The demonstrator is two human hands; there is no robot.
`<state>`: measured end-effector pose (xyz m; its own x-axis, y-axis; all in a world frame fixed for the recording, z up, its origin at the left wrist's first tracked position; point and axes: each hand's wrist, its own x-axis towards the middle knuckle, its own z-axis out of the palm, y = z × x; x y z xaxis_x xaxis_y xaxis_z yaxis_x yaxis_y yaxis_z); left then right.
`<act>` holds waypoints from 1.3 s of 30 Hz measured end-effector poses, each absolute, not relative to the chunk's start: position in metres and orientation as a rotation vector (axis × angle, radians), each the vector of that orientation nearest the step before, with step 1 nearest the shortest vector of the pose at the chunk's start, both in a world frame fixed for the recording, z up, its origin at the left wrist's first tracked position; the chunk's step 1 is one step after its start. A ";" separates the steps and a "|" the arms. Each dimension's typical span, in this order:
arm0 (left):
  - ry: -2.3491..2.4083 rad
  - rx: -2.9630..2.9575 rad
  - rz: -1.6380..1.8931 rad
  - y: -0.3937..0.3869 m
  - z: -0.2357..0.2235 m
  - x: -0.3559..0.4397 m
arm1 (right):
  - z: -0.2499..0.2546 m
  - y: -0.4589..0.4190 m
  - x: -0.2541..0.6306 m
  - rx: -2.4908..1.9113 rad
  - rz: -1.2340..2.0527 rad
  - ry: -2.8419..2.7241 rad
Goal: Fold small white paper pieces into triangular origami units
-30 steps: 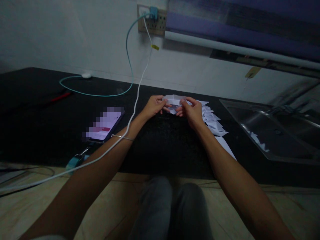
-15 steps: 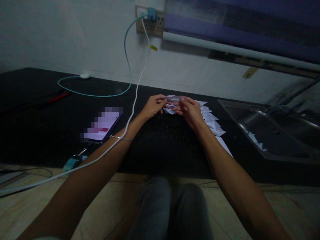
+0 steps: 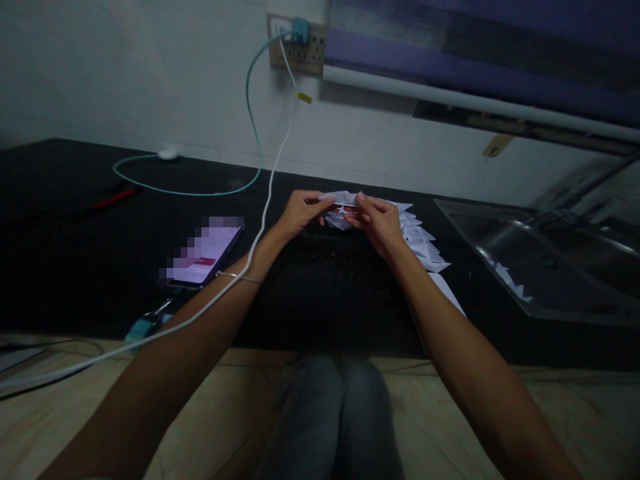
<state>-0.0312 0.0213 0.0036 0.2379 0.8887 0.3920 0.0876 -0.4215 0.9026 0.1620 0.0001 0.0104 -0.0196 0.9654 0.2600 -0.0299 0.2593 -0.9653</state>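
Between my two hands is a folded piece of white paper (image 3: 344, 198), held above the dark countertop (image 3: 320, 300). My left hand (image 3: 301, 212) pinches its left end, thumb on the near side. At the right end, my right hand (image 3: 375, 219) grips it between thumb and fingers. Under and behind the fingers lies another folded white paper (image 3: 339, 221), partly covered. A row of several pointed folded papers (image 3: 423, 241) runs along the counter beside my right wrist. A flat white sheet (image 3: 447, 290) lies at the near end of that row, partly behind my right forearm.
A phone (image 3: 207, 257) with a lit screen lies left of my left forearm. A white cable (image 3: 265, 220) crosses over that forearm from a wall socket (image 3: 313, 53). A teal cable (image 3: 195, 194) loops behind. To the right is a metal sink (image 3: 530, 267).
The folded paper between my hands has tilted, so its pale face now shows more clearly. Both hands keep their hold, nearly in place. My knees have come closer together.
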 end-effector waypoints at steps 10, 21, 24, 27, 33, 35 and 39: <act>0.871 1.673 1.280 0.025 -0.001 -0.030 | 0.010 0.003 0.166 -0.963 1.053 -1.299; 0.913 1.755 1.267 0.018 0.004 -0.029 | -0.004 0.018 0.170 -0.963 0.897 -1.213; 0.890 1.760 1.288 0.022 0.001 -0.027 | -0.005 0.019 0.169 -0.956 0.910 -1.188; 0.873 1.745 1.314 0.026 -0.001 -0.026 | -0.005 0.018 0.167 -0.927 0.966 -1.200; 0.853 1.721 1.280 0.028 -0.002 -0.025 | 0.003 0.006 0.161 -0.871 1.049 -1.323; 0.869 1.719 1.287 0.026 -0.001 -0.025 | 0.004 0.003 0.160 -0.881 1.044 -1.379; 0.881 1.755 1.286 0.021 0.003 -0.026 | 0.000 0.006 0.163 -0.910 0.957 -1.478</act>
